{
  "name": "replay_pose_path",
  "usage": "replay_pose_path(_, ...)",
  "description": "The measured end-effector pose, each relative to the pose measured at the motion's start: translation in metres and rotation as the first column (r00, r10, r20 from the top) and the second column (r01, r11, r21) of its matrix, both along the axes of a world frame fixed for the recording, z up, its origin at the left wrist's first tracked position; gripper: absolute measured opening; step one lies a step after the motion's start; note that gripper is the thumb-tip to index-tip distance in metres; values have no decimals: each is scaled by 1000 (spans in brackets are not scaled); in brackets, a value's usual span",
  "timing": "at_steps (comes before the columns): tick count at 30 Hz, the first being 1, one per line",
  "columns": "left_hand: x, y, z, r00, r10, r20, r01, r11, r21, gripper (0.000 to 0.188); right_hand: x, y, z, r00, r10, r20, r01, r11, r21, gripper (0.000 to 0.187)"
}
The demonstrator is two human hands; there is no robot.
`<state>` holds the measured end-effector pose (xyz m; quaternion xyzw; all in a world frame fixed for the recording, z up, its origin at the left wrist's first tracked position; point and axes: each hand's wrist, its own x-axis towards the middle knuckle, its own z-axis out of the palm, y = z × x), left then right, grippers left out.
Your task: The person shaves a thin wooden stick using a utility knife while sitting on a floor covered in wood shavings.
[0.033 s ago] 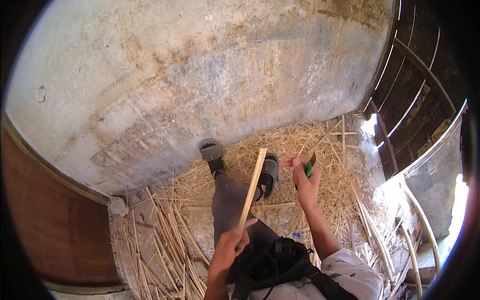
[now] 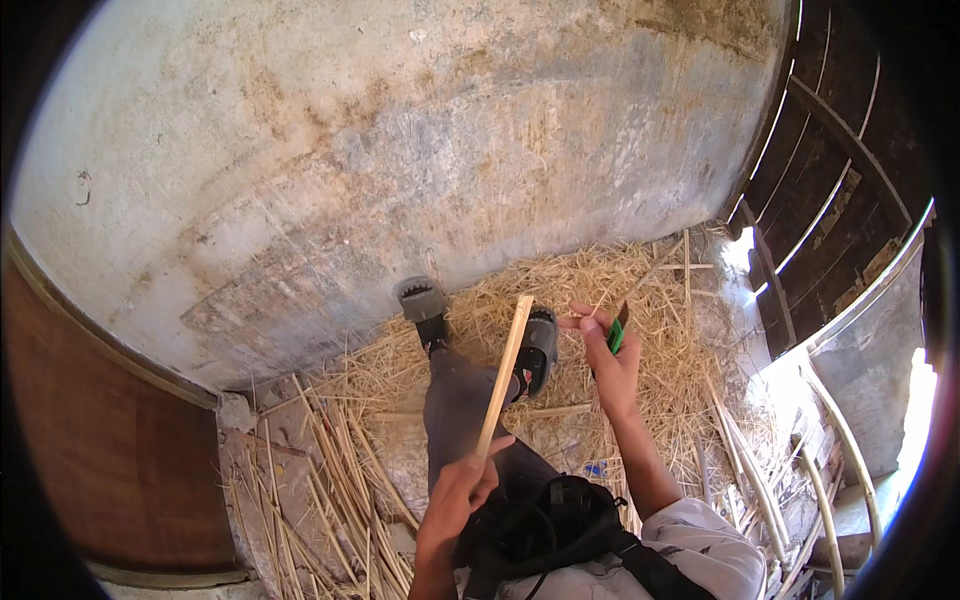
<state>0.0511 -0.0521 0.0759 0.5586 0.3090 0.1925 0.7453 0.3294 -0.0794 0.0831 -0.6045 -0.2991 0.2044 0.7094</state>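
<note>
My left hand [image 2: 462,492] is closed round the lower end of a pale bamboo strip [image 2: 506,375], which slants up past my right shoe. To its right, my right hand [image 2: 612,362] grips a small knife [image 2: 616,336] with a green handle. The knife's dark blade points upward, apart from the strip. My right forefinger and another finger stretch out leftward, near the top of the shoe. Part of the handle is hidden in my palm.
Bamboo shavings [image 2: 650,385] cover the floor around my dark sandals [image 2: 541,352]. Several split strips [image 2: 345,490] lie at the lower left. A stained wall [image 2: 450,150] rises ahead, a brown panel [image 2: 110,430] stands at left, and curved poles [image 2: 845,430] lean at right.
My right hand's outstretched fingers have lifted slightly, and the knife has tipped a little more upright. The left hand and bamboo strip stay where they were.
</note>
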Motion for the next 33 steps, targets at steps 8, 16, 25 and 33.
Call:
replay_pose_path(8,1,2,6,1000,-18,0,18,1000,9,60,15,-10,-8,952,304,46,-286,929,-234,28)
replay_pose_path(16,6,-1,5,995,-81,-60,80,997,-21,71,-22,-12,20,807,581,-101,-581,813,39,31)
replay_pose_path(25,11,-2,-1,991,-120,58,116,991,71,43,-37,-10,12,836,530,-141,-527,848,61,24)
replay_pose_path(33,-9,-1,-25,982,-188,-25,188,950,250,26,-30,-6,25,870,464,-166,-463,885,46,24)
